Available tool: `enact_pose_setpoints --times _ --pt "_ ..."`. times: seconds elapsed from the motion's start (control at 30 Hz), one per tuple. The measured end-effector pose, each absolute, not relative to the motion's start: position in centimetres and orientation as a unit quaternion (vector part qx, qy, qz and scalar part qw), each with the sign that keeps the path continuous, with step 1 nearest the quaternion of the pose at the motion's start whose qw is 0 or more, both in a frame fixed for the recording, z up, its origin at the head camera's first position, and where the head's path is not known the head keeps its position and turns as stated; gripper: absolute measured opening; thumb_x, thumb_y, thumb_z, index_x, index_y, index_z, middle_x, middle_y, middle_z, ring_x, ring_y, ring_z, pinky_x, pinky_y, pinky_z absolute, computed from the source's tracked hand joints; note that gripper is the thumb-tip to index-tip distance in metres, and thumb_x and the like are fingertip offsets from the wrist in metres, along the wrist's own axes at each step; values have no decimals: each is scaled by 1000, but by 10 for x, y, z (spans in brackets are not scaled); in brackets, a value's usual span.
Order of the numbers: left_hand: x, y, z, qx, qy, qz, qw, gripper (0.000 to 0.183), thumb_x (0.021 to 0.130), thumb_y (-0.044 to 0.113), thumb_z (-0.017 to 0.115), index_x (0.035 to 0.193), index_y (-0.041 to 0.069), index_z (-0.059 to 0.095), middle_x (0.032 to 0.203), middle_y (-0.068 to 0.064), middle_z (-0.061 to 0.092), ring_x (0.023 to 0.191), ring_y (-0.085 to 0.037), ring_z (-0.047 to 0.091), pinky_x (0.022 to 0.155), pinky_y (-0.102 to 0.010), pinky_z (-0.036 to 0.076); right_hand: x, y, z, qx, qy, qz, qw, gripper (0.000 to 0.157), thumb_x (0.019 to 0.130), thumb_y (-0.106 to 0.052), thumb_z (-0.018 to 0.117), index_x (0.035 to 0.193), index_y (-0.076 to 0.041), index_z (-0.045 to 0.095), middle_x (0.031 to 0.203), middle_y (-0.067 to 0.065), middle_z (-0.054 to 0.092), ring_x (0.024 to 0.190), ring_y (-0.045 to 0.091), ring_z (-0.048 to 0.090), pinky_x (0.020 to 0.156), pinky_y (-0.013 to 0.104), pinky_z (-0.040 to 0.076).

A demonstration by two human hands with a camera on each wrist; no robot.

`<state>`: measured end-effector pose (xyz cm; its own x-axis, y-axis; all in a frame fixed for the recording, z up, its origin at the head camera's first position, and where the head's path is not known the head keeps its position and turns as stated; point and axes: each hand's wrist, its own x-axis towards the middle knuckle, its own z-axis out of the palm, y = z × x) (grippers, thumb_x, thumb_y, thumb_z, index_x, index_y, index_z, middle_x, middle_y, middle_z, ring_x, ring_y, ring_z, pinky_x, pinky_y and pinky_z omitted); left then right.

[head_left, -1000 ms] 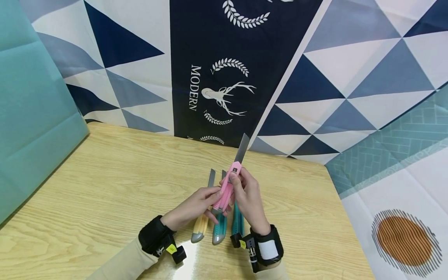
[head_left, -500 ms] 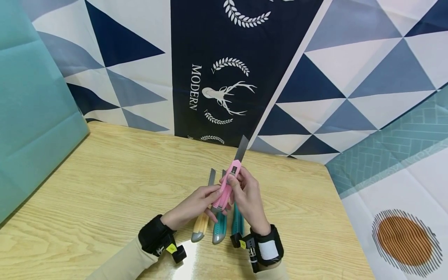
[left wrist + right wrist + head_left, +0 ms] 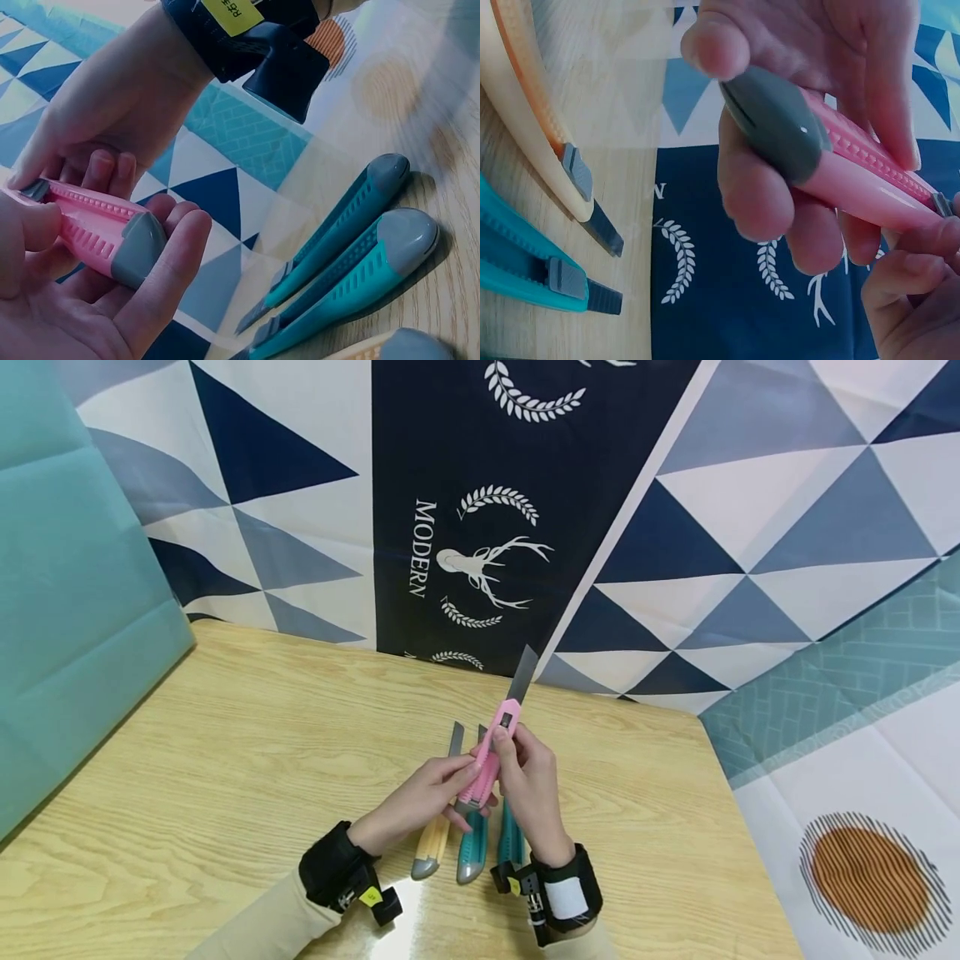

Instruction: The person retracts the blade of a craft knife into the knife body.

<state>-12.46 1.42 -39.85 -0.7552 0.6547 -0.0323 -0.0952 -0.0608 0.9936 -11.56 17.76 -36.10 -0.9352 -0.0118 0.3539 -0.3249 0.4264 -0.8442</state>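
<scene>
Barely anything has shifted since half a second ago: the right wrist slides a touch to the left, the whole head view nudges slightly, and the knives lying down stay put. So the pink utility knife (image 3: 486, 772) is up in the air over the wooden surface (image 3: 300, 735), held in both hands, with its blade (image 3: 522, 675) well out and pointing away from the person. Left hand (image 3: 427, 792) has its fingers curled round the lower body near the grey end cap (image 3: 776, 124), and the right hand (image 3: 531, 781) pinches it higher up, thumb at the grey slider (image 3: 941, 203) (easiest to spot in the wrist views). Below it, a yellow knife (image 3: 432, 839), a teal knife (image 3: 472, 843) and a second teal knife (image 3: 512, 835) lie side by side, all with some blade showing, though that last one's blade only shows from the left wrist. My read is that the step in hand is working the slider, but I can't tell which way the thumb is pushing. Next move, I'd say, calls for a firm left grip, steady thumb pressure along the slot, and every finger kept clear of the edge.
</scene>
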Motion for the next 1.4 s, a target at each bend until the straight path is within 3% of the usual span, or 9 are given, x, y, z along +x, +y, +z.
enact_pose_setpoints --times 0.27,0.53,0.7,0.87,1.1,1.27,1.4 --pt "-121 17 -396 224 642 686 258 44 108 33 38 136 5 55 114 -29 67 98 -26 71 72 -42 64 -114 182 -361 154 -830 512 156 17 102 -12 51 99 -4 66 85 11 75 47 4 44 40 20 35" --pt "-120 16 -393 205 653 684 251 44 107 36 37 135 8 56 114 -23 65 101 -42 67 77 -52 61 -113 182 -361 175 -819 533 121 19 102 -12 51 106 2 62 87 14 73 46 24 51 37 22 42" --pt "-119 16 -392 211 651 685 248 44 107 36 37 135 9 56 111 -26 67 96 -36 69 74 -54 60 -114 182 -362 146 -823 536 121 21 103 -15 52 106 1 64 80 14 71 43 14 48 36 21 39" --pt "-118 16 -392 216 640 696 245 46 108 35 37 146 13 47 113 -32 67 95 -41 70 71 -59 58 -114 179 -364 103 -830 531 134 21 102 -18 53 100 -3 67 66 14 62 41 11 46 36 20 38" --pt "-120 21 -394 219 668 682 204 47 107 35 39 147 11 46 108 -25 69 90 -38 72 67 -52 61 -118 184 -365 143 -815 546 130 17 102 -10 52 100 -5 68 80 14 71 42 21 49 35 22 42" --pt "-122 25 -395 208 675 684 181 44 107 36 40 137 8 56 105 -24 68 89 -43 70 66 -57 59 -121 189 -366 167 -812 551 100 19 102 -17 53 108 -4 65 92 16 73 53 13 60 37 29 50" --pt "-122 27 -396 207 677 686 170 44 107 36 39 134 7 58 105 -26 69 89 -42 70 66 -57 59 -124 191 -367 179 -812 547 96 20 102 -18 53 110 -3 63 97 16 74 57 10 59 40 25 49"
